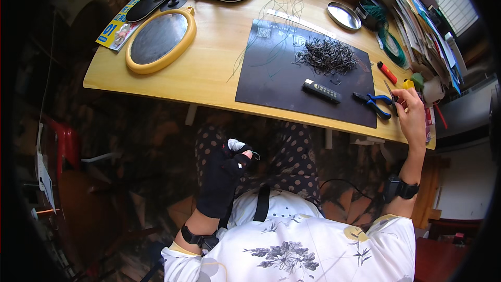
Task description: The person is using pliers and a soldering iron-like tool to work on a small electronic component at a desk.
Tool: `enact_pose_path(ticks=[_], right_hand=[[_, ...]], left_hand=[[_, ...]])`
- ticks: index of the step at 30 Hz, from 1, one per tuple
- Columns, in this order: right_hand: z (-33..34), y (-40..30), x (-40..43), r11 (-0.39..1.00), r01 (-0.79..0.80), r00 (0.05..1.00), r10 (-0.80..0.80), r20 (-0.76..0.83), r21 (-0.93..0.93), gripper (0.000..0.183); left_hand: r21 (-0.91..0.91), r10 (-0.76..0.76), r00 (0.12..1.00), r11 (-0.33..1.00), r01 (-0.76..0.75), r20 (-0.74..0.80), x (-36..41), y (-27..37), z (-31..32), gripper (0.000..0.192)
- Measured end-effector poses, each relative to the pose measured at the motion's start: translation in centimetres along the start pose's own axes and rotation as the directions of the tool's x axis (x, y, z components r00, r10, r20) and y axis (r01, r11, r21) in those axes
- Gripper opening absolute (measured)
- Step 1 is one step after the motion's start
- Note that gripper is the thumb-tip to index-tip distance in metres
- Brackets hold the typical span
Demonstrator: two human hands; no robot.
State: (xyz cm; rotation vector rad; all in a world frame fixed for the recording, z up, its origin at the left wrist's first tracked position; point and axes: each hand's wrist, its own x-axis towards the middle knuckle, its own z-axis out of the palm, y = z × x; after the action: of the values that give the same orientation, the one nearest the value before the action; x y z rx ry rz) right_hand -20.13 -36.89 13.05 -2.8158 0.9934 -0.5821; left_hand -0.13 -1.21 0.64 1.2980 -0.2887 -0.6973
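Note:
My left hand (231, 164), in a black fingerless glove with white wrapping at a fingertip, is held over my lap, pinching a small fish hook (256, 156) with thin green line. At the table's right edge, my right hand (411, 111) has its fingers around a small slender pointed tool (389, 89), perhaps small scissors; its lower part is hidden by the fingers. Beside that hand lie pliers with blue and black handles (377, 103). A heap of dark fish hooks (328, 56) rests on a black mat (270, 82), with a black lighter-like case (321, 91) below it.
A yellow-framed mirror (160, 41) lies at the left. Behind the mat are a white ruler (301, 22), loose green line (280, 11) and a round metal lid (344, 16). At the right are a red lighter (387, 72), green thread (391, 49) and stacked papers (424, 31).

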Motion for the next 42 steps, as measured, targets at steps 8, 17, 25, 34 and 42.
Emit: enact_pose_path(ticks=[8, 17, 25, 34, 42], right_hand=[[0.4, 2.0, -0.4, 0.935, -0.021, 0.995, -0.017, -0.103, -0.355, 0.021], [5.2, -15.2, -0.3, 0.851, 0.522, 0.844, -0.507, -0.175, 0.050, 0.029], [6.1, -17.1, -1.7, 0.808, 0.531, 0.845, -0.486, -0.222, 0.256, 0.027], [11.6, -18.3, -7.8, 0.160, -0.674, 0.677, -0.257, 0.690, 0.721, 0.040], [14.1, -19.4, -8.1, 0.103, -0.719, 0.664, -0.193, 0.723, 0.687, 0.040]], left_hand=[[0.022, -0.073, 0.997, 0.997, 0.073, -0.022, 0.2, -0.1, -0.1, 0.003], [0.040, -0.059, 0.998, 0.997, 0.058, 0.028, -0.1, 0.8, 0.6, 0.002], [0.093, -0.045, 0.999, 0.995, 0.045, -0.002, -0.6, 1.3, -0.2, 0.002], [0.003, -0.141, 0.989, 0.990, 0.141, 0.039, -0.9, 1.2, 0.7, 0.005], [0.003, -0.162, 0.986, 0.987, 0.162, 0.030, -1.2, 1.3, 1.1, 0.004]])
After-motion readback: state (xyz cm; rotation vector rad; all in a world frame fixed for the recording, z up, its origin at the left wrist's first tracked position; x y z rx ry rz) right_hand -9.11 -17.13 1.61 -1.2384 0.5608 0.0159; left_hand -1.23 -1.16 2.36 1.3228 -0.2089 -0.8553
